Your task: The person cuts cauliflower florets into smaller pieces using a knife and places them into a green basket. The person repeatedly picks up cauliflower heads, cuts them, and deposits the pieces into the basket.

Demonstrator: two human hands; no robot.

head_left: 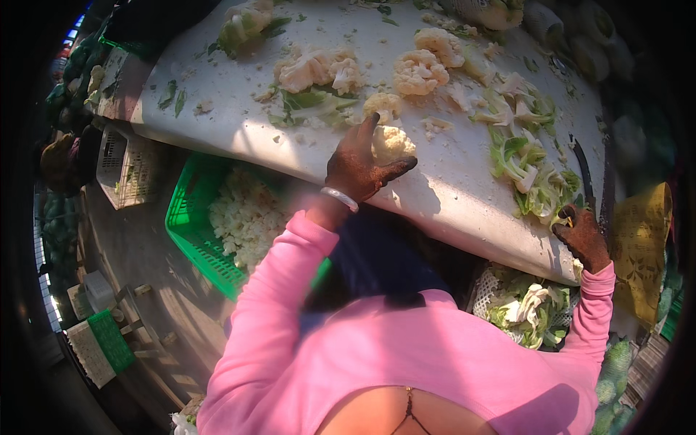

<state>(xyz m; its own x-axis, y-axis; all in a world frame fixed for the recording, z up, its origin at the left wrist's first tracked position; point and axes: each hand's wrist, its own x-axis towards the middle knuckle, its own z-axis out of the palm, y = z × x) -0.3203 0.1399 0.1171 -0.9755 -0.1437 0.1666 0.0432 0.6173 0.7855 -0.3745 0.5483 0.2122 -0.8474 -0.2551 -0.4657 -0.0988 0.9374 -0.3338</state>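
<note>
My left hand (365,163), in a dark brown glove, is at the near edge of the white worktop, its thumb and fingers around a cauliflower floret (393,143). A second cauliflower piece (383,107) lies just beyond its fingertips. At the right corner, my right hand (585,237), gloved alike, is closed round the lower end of a long dark curved tool (583,166), perhaps a knife; a small yellow part shows between the fingers. Trimmed cauliflower leaves (535,174) lie beside this hand. Larger cauliflower pieces (420,72) lie farther back on the worktop.
Below the worktop's edge, a green plastic crate (187,217) holds many florets. A white crate (136,176) stands farther left. Under the right corner, a white mesh container (485,291) holds leaves. Wrapped cauliflower heads (590,49) are piled at the back right. A yellow sheet (641,255) hangs at right.
</note>
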